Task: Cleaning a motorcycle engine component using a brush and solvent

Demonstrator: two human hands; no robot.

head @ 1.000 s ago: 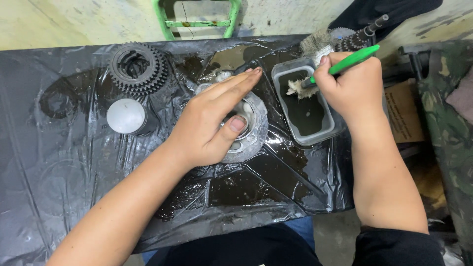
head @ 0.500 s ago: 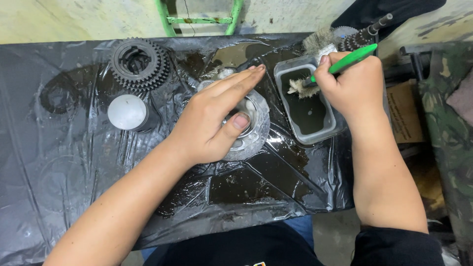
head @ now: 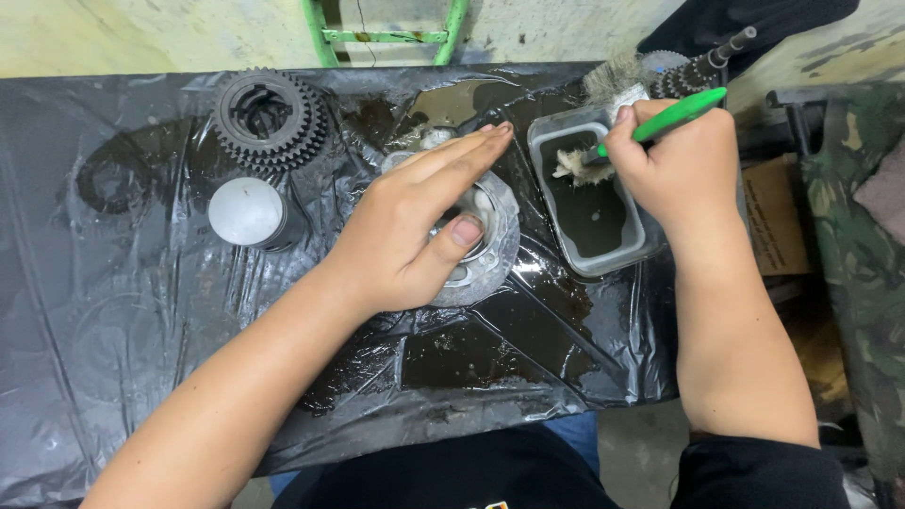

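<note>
Resting flat, the left hand [head: 415, 226] covers the round metal part [head: 490, 240]; just right, the right hand [head: 679, 160] grips a green-handled brush [head: 650, 127], bristles dipped leftward into the tray [head: 603, 259].

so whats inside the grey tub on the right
The grey tub holds dark liquid, with the bristles of the green-handled brush in the right hand dipped in. The bottom is hidden by the liquid.

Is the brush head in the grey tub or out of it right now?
In: the brush bristles sit inside the grey tub, at the dark liquid's edge, green handle in the right hand.
</note>
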